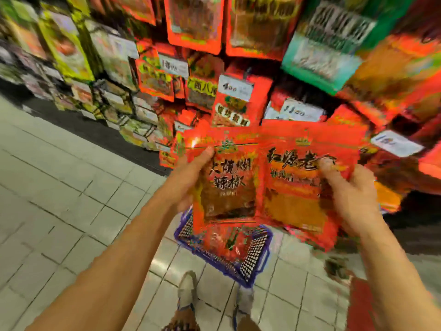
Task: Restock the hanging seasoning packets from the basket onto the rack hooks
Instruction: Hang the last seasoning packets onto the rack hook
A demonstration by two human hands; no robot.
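Note:
I hold two red seasoning packets side by side in front of the rack. My left hand grips the left packet, with the thumb on its upper left corner. The right packet, with an orange window, is gripped by my right hand, thumb pressed on its front. Below them on the floor stands a blue mesh basket with more red packets inside. The rack behind is hung with rows of red packets and white price tags.
Yellow and green packets fill shelves to the left. A green-and-white bag hangs at the upper right. Pale floor tiles spread to the left, and my shoes stand just before the basket.

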